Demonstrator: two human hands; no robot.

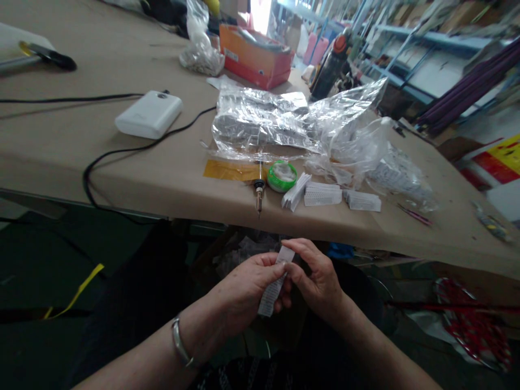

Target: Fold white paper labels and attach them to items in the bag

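Below the table's front edge, over my lap, both my hands hold one narrow white strip [273, 286]. My left hand [244, 290], a metal bracelet on its wrist, has its fingers curled round the strip's lower part. My right hand [316, 279] pinches the strip's upper end between thumb and fingers. Above them on the brown table [73, 146] lie a soldering iron [259, 190] with its tip over the edge, a green solder-paste tin [281, 176], and several stacks of white strips [323, 195].
Crumpled clear plastic bags [300, 122] of silvery parts cover the table's middle. A white power box [148, 114] with black cables sits at left, an orange box [255, 54] and a dark bottle [331, 65] at the back. Shelving and a red wire object [471, 325] stand at right.
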